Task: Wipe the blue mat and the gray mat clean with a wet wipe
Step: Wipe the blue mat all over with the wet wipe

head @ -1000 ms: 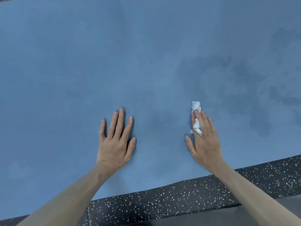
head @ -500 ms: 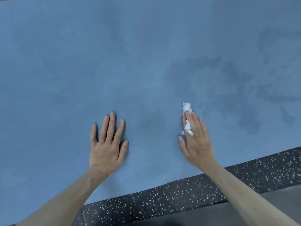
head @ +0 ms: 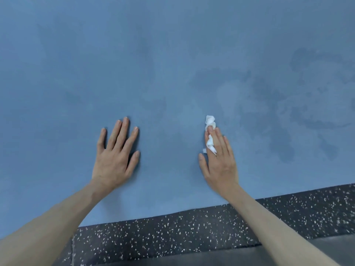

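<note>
The blue mat (head: 172, 64) fills most of the head view. Darker wet patches (head: 284, 146) mark its right side. My left hand (head: 115, 158) lies flat on the mat with fingers spread and holds nothing. My right hand (head: 219, 162) rests about a hand's width to the right, its straight fingers pressing a crumpled white wet wipe (head: 210, 121) onto the mat. Part of the wipe sticks out past the fingertips and part shows between the index and middle fingers. A smooth gray surface (head: 326, 250), possibly the gray mat, shows at the bottom right.
A black speckled rubber strip (head: 172, 233) runs along the near edge of the blue mat, under both forearms. Nothing else lies on the mat around the hands.
The whole scene has shifted left and slightly up in view. Both hands have stayed flat on the mat, at most sliding a little left; the wipe is still under the right fingers.
</note>
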